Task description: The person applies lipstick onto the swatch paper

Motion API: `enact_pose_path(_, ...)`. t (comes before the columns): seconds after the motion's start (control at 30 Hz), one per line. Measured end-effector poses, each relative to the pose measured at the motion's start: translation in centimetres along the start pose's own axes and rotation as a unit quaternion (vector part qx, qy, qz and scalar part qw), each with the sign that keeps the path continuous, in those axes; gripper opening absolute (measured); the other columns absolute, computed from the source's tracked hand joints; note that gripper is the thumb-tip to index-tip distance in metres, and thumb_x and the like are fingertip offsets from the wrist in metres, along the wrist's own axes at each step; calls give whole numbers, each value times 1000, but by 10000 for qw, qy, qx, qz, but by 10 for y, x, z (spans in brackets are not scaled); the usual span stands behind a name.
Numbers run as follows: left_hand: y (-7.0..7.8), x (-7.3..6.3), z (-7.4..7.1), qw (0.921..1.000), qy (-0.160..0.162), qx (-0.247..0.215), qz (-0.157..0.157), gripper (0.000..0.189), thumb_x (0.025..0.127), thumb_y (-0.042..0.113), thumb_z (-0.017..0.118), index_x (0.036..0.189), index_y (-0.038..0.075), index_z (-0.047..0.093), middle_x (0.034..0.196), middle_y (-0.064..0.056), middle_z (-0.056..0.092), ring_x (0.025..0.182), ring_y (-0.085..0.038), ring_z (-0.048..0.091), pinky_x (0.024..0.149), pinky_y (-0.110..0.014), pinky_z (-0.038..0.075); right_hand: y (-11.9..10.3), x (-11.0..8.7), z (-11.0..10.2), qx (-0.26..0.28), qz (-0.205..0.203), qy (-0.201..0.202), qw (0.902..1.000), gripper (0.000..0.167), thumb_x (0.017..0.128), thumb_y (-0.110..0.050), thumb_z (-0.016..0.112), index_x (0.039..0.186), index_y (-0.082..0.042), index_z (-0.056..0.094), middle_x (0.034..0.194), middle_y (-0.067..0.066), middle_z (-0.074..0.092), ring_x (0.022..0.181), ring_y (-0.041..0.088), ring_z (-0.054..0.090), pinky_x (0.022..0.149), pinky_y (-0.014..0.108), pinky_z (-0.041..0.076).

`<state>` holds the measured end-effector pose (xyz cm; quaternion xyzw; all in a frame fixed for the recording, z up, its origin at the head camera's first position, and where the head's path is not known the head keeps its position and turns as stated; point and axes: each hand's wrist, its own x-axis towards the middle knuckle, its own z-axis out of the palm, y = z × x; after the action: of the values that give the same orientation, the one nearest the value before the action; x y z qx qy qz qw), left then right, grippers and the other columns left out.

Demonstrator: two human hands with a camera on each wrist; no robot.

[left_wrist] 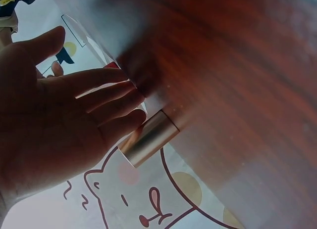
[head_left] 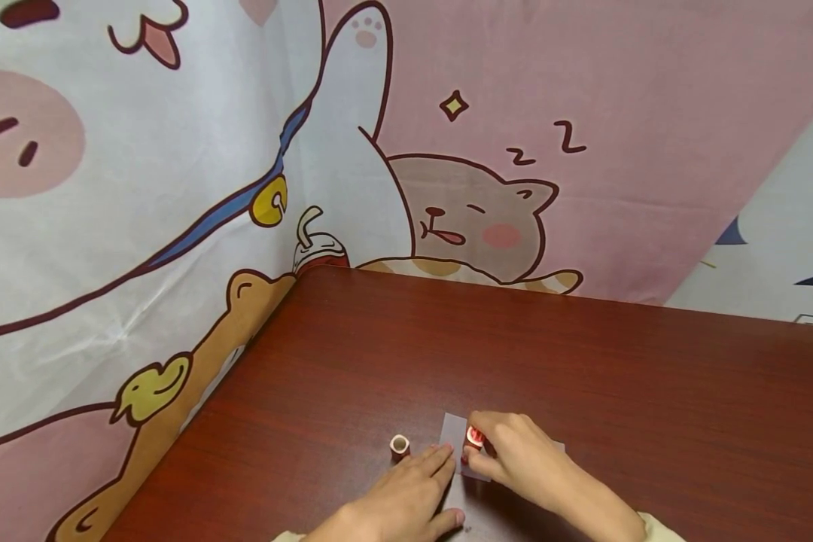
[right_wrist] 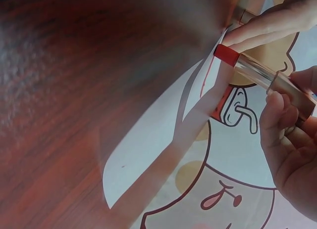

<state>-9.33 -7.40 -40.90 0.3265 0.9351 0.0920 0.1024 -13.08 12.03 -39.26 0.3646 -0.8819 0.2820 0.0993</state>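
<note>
Right hand (head_left: 522, 455) pinches red-tipped gold-metal lipstick tube (right_wrist: 256, 69) by base, best hold; likely light, slick, soft-tipped. Left hand (head_left: 406, 491) straight-fingered.

Tip down in the right grip (head_left: 522, 457), a red lipstick in a gold tube (right_wrist: 260, 73) meets white paper (right_wrist: 194, 98) bearing a red line; a gold cap (left_wrist: 148, 139) stands beside the left grip (head_left: 403, 497).

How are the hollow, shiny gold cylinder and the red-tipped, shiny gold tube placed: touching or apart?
Apart. The head view shows reddish-brown, wood-grained tabletop and thin white sheet between the cylinder and tube.
</note>
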Motion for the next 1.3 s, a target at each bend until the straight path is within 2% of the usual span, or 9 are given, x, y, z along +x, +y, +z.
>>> enact_pose_path(0.5,0,1,-1,10000,1,47,41,65,91,49,51,138,5,43,145,-6,37,132,-21,34,102,-37,34,-3,-2,2,-152,-174,209,9995,28,70,-9,67,68,-23,42,59,-14,35,52,-4,31,43,11,28)
enact_pose_path(0.77,0,-1,-1,9999,59,93,75,59,93,41,53,137,3,45,144,-7,38,131,-21,35,102,-38,35,-5,-3,2,-64,-241,157,9996,28,71,-8,67,68,-22,43,59,-13,35,52,-5,29,42,10,27)
enact_pose_path(0.97,0,0,1,10000,-18,-6,38,65,93,51,46,138,5,44,144,-7,38,131,-22,35,102,-37,35,-6,-4,1,64,-207,73,9997,28,72,-8,67,69,-24,43,62,-17,33,52,-6,30,42,11,29)
enact_pose_path(1.3,0,0,1,9998,-66,-168,15,74,91,61,37,138,4,43,144,-8,37,133,-21,32,103,-38,33,-9,-7,2,281,-190,-54,9994,27,74,-8,67,71,-24,45,63,-13,40,54,-5,35,44,13,34)
